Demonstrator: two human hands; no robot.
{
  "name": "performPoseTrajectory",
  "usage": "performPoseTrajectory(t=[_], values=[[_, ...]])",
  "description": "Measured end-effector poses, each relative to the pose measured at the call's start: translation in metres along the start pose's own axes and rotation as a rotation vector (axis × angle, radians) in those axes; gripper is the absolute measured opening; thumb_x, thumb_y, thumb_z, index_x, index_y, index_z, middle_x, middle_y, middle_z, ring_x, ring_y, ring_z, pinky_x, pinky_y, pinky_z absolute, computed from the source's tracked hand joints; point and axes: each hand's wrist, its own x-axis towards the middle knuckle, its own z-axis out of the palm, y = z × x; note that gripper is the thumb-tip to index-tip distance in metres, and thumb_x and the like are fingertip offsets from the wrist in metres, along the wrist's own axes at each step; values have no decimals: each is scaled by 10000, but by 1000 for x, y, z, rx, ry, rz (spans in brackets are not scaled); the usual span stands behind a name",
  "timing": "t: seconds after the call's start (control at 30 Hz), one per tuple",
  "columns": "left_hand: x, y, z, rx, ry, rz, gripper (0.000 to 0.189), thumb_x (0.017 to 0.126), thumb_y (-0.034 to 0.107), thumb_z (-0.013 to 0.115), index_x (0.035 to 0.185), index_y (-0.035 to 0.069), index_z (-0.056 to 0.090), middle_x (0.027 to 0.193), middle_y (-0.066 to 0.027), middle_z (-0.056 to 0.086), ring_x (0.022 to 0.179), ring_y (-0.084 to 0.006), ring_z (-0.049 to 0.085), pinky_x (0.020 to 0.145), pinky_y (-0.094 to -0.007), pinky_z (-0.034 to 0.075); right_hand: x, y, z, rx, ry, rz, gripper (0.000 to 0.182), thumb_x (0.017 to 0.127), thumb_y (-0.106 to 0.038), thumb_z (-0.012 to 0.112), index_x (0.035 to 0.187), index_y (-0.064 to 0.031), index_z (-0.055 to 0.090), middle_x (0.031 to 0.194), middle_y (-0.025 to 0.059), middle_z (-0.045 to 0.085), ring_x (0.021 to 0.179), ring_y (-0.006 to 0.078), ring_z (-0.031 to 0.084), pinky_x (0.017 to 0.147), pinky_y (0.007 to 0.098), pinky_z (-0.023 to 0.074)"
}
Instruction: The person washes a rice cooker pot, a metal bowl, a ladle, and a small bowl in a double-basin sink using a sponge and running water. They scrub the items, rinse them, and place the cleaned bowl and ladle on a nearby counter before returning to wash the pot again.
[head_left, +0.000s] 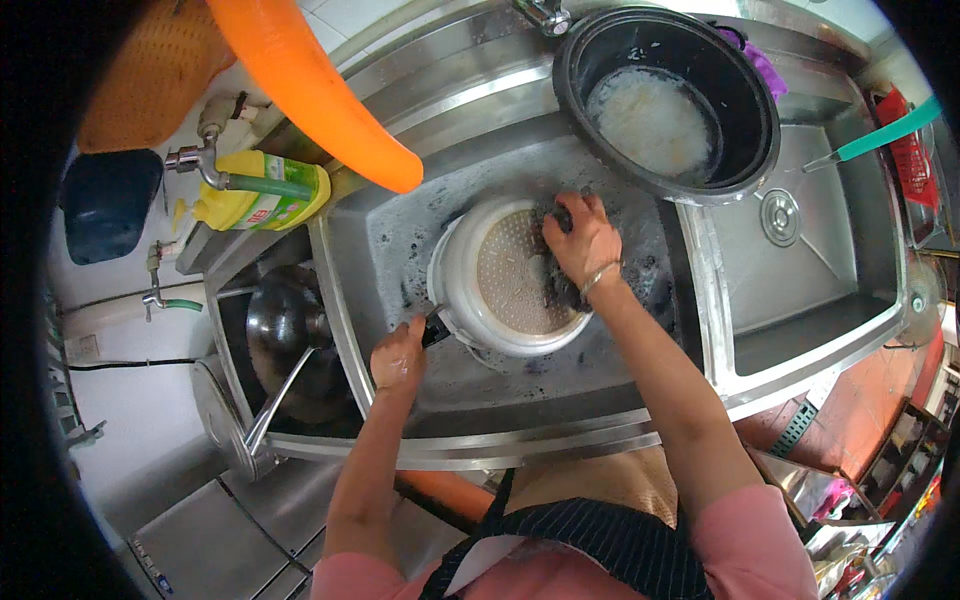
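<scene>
An upturned light-metal pot (457, 277) rests in the middle basin of a steel sink, its dotted brownish base facing up. The base's right side carries a dark smear. My left hand (399, 354) is closed around the pot's black handle (435, 330) at the lower left. My right hand (583, 236) presses a dark scouring pad (559, 217) against the right part of the base, fingers curled over it. Most of that pad is hidden under the hand. Dark residue and suds spot the basin floor (405, 217) around the pot.
A large black pot (766, 150) of cloudy liquid straddles the basin's upper right. The right basin (795, 292) has a round drain. At left are a wok (289, 315), a yellow detergent jug (300, 187) and taps. An orange curved object (337, 97) hangs over the upper left.
</scene>
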Motion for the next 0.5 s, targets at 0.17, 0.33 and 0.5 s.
performPoseTrajectory(t=[0.17, 0.33, 0.5], values=[[-1, -2, -4, -18, 82, 55, 322, 676, 64, 568, 983, 149, 527, 681, -48, 540, 576, -245, 576, 510, -350, 472, -25, -49, 5, 42, -152, -258, 308, 720, -267, 555, 984, -107, 561, 995, 157, 544, 812, 345, 580, 697, 420, 488], [5, -3, -1, -14, -14, 18, 434, 631, 98, 648, 1031, 159, 491, 737, -61, 556, 639, -270, 579, 567, -372, 475, 17, -33, 2, -61, -138, -47, 277, 737, -249, 532, 971, -103, 553, 1001, 164, 536, 786, 331, 585, 691, 413, 487], [2, -5, 2, -59, -28, 5, 463, 632, 127, 678, 1047, 161, 475, 783, -70, 573, 683, -286, 586, 583, -396, 479, -10, -76, 11, 29, -216, -291, 293, 717, -281, 581, 959, -117, 582, 970, 153, 541, 825, 322, 577, 704, 395, 484]])
